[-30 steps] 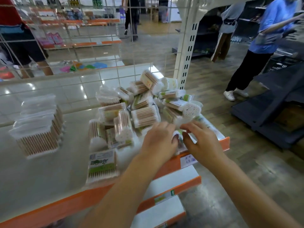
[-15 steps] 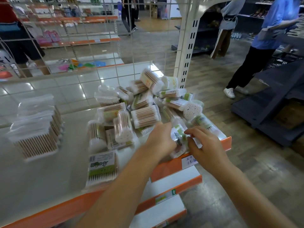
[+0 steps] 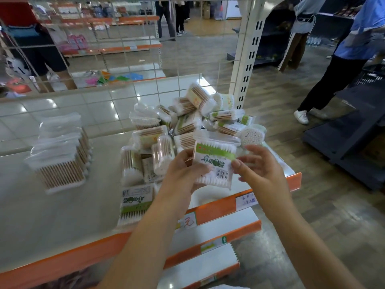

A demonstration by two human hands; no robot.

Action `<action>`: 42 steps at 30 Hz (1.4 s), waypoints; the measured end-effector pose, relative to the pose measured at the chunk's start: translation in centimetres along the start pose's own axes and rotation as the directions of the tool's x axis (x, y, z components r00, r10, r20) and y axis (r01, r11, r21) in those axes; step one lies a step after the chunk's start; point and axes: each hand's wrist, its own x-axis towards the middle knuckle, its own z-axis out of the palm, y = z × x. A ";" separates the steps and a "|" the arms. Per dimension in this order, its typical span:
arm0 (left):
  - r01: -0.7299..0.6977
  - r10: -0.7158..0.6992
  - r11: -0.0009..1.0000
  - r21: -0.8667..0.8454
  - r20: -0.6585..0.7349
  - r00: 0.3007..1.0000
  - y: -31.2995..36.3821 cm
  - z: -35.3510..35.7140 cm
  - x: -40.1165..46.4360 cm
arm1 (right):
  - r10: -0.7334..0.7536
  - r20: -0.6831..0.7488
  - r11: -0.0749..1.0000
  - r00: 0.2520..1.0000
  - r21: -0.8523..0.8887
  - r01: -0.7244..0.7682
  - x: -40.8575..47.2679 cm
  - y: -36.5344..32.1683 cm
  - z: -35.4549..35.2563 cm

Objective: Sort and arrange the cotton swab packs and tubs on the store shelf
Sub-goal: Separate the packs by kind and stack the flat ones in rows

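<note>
The flat clear-plastic pack of cotton swabs with a green label band (image 3: 214, 163) was up off the shelf, held above the front edge of the pile, label facing the camera and barcode at its lower right. The left hand (image 3: 185, 172) gripped it along the left edge — thumb on the front face, fingers curled behind. The right hand (image 3: 258, 165) sat at the pack's right edge with its fingers spread loosely; the thumb tip met the plastic, the other fingers stood clear of it.

Just behind the held pack lay the jumbled heap of clear tubs and packs of wooden-stick swabs (image 3: 183, 126), piled at all angles at the right end of the pale shelf board with an orange front strip (image 3: 52, 207). A round tub showing its white swab tips end-on (image 3: 252, 135) rested at the heap's right side. In front of the heap, by the left forearm, a second green-labelled flat pack (image 3: 135, 202) lay face-up near the shelf edge. Well apart to the left stood a neat stack of clear bagged swabs with wooden sticks (image 3: 60, 157).

A handwritten white price tag (image 3: 246, 202) was stuck to the orange strip — below the right wrist. Beyond the white wire grid back panel (image 3: 125, 59), other people stood in the aisles.
</note>
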 end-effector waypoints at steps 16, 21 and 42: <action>-0.231 0.214 0.955 -0.188 -0.108 0.971 1.0 -1.8 -4.1 | -0.561 0.054 0.786 0.826 -0.279 0.552 -1.9 -2.3 4.6; -0.442 0.434 0.896 -0.037 -0.126 0.892 2.3 -1.9 -5.2 | -0.476 0.167 0.858 0.864 -0.127 0.497 -2.9 -4.3 6.0; -0.438 0.478 0.860 0.262 -0.109 0.872 4.5 -7.9 -8.7 | -0.083 0.436 0.913 0.896 0.394 -0.108 -4.8 -6.0 10.8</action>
